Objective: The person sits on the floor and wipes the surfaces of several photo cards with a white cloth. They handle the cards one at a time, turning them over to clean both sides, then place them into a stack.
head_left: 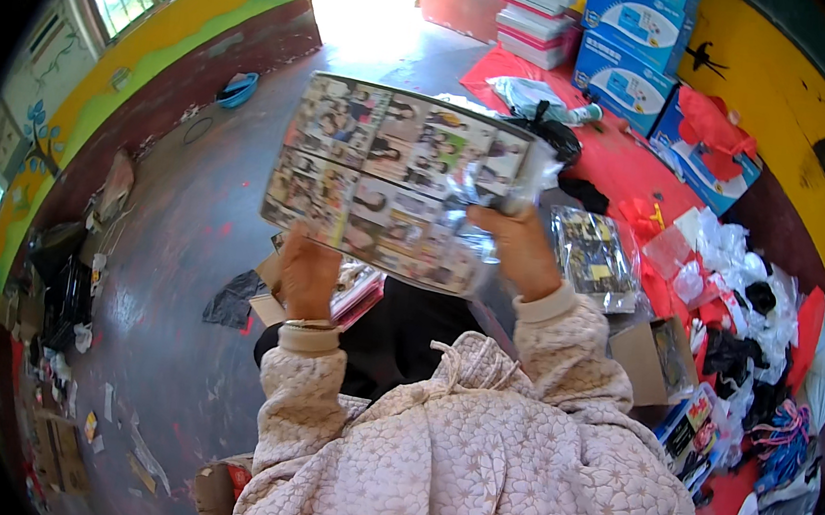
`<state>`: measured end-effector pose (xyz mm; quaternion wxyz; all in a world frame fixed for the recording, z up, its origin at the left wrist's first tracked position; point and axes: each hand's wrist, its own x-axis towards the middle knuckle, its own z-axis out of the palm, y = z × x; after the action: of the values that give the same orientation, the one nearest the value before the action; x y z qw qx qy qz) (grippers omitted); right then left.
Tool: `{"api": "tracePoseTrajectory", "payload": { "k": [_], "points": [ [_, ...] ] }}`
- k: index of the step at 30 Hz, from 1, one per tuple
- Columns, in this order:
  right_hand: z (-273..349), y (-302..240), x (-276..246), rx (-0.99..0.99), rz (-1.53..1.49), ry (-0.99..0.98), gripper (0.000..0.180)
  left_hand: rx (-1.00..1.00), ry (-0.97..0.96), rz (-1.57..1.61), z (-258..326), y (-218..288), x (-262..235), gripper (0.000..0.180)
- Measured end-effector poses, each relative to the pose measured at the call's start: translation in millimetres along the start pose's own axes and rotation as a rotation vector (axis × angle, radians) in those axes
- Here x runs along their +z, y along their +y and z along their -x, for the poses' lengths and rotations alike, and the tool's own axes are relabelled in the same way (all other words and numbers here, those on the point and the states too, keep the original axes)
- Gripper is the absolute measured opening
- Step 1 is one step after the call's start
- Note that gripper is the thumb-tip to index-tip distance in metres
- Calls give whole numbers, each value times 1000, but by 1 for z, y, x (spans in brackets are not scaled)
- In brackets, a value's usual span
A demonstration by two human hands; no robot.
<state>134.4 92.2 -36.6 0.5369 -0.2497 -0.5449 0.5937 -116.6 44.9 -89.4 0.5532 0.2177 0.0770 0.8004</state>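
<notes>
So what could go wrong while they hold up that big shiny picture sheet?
1. The picture sheet sits in a slippery clear wrapper, and the left hand and right hand pinch only its lower edge, so it might slide out or flop over.
2. Held up high, it hides the floor in front, where another wrapped pack lies close by; that could get knocked or stepped on.

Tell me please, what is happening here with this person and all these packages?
A person in a pale flowered jacket holds up a flat sheet of small photos in a clear plastic sleeve with both hands. The left hand grips its lower edge, the right hand its right side. A similar wrapped pack lies on the red mat, with blue and white cartons behind.
</notes>
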Motion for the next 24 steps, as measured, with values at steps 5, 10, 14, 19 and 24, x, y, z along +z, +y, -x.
{"api": "tracePoseTrajectory", "payload": {
  "k": [5,10,14,19,24],
  "points": [
    [1,-15,-26,90,-105,-122,42,-230,-122,15,18,54,-12,58],
    [0,-30,-61,117,-56,-155,47,-390,-312,-552,36,53,10,57],
    [6,-43,-43,-29,124,-215,53,-291,-252,-752,32,53,9,47],
    [11,-59,-46,-112,143,-166,53,5,-287,-847,25,47,48,32],
    [19,-53,-38,-173,332,-148,48,95,-171,-891,34,56,37,20]
  ]
}}
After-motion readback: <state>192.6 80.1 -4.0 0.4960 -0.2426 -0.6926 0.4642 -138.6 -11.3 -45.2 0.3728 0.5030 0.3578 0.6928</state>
